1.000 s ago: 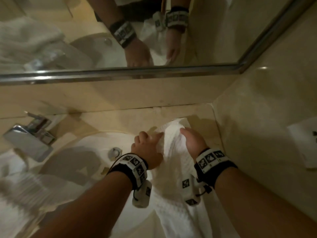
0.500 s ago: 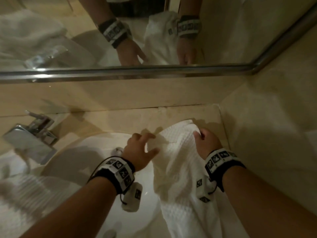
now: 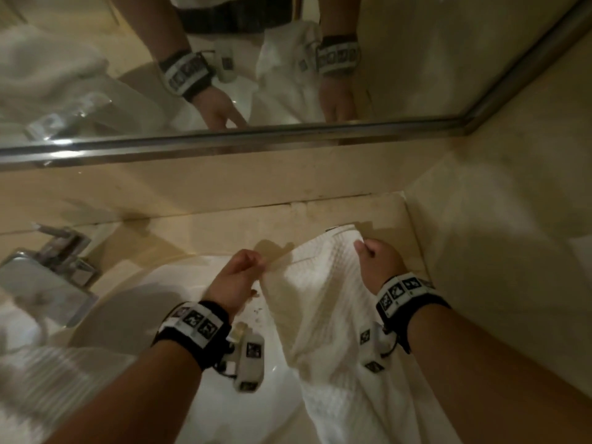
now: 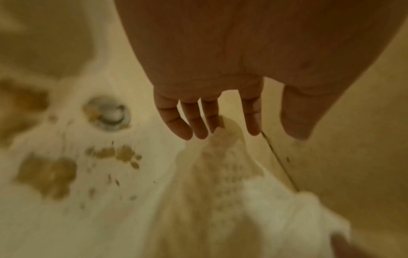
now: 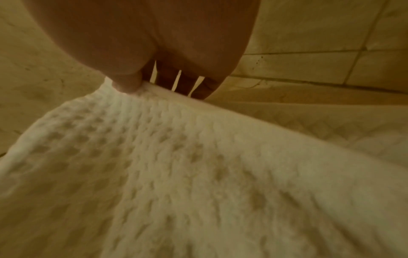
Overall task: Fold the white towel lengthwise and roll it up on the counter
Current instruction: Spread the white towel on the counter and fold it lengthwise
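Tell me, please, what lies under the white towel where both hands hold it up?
Under the white towel, the left part hangs over the white sink basin; the right part covers the beige counter. Left hand and right hand grip its top edge. What lies directly beneath stays hidden.

The head view looks steeply down from above and behind both forearms onto the beige stone bench [image 3: 320, 219], the white oval basin [image 3: 179, 283] and the steel-framed mirror [image 3: 224, 141] beyond. The left wrist view sits close under the left palm, facing along the fingers [image 4: 187, 122] down at the basin's round metal drain [image 4: 108, 113]. The right wrist view looks from very near along the white waffle-weave towel [image 5: 176, 165] toward the tiled wall [image 5: 309, 34]. All three views share the towel's far end.
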A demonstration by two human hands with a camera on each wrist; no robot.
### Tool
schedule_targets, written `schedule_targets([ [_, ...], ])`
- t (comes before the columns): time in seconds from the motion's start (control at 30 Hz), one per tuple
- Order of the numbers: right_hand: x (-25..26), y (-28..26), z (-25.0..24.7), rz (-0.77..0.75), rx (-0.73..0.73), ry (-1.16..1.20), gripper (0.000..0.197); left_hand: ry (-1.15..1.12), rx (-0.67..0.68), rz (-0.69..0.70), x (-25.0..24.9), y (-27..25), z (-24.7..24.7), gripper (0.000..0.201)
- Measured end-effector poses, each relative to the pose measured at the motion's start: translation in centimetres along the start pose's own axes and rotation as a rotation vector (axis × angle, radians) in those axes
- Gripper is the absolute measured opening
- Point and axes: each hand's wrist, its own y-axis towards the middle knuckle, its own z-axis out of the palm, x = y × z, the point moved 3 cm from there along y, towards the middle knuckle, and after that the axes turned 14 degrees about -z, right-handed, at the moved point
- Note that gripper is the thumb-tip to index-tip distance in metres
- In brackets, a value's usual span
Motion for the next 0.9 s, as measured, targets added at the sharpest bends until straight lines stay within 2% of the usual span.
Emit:
schedule_targets([
  [0.03,0.0,0.1,0.0,0.009,-0.001,0.020,0.047,0.208,-0.038,0.032,0.1,0.1,0.1,0.010],
  [0.1,-0.1,0.2,-0.2,0.019,-0.008,0.055,0.042,0.561,-0.098,0.066,0.7,0.4,0.4,0.028],
  [0.27,-0.1,0.3,-0.8,0.050,-0.077,0.098,0.040,0.841,-0.144,0.084,1.4,1.0,0.7,0.041],
  [0.33,-0.3,0.3,-1.3,0.069,-0.109,0.092,0.040,0.754,-0.156,0.075,1.4,1.3,0.3,0.031],
  [0.43,-1.0,0.1,-2.0,0.110,-0.148,0.100,0.040,0.472,-0.133,0.074,1.1,1.7,-0.7,0.022],
  [0.53,-1.9,-0.1,-2.0,0.100,-0.121,0.079,0.036,0.319,-0.143,0.098,0.8,1.6,-0.5,0.010],
  [0.57,-2.0,-0.2,-1.9,0.108,-0.112,0.087,0.035,0.253,-0.165,0.083,0.8,1.5,-0.4,0.008],
  [0.63,-2.6,-0.5,-1.8,0.138,-0.065,0.120,0.042,0.140,-0.194,0.029,0.9,1.3,-0.1,0.019],
  [0.7,-3.3,-0.9,-1.6,0.149,0.028,0.105,0.053,0.081,-0.190,-0.015,1.2,1.2,0.1,0.029],
  [0.83,-4.4,-1.7,-1.3,0.140,0.095,0.096,0.035,0.039,-0.214,-0.118,1.5,1.1,0.6,0.021],
  [0.9,-4.5,-2.0,-1.5,0.132,0.102,0.108,0.030,0.150,-0.228,-0.161,1.5,1.0,0.6,0.018],
])
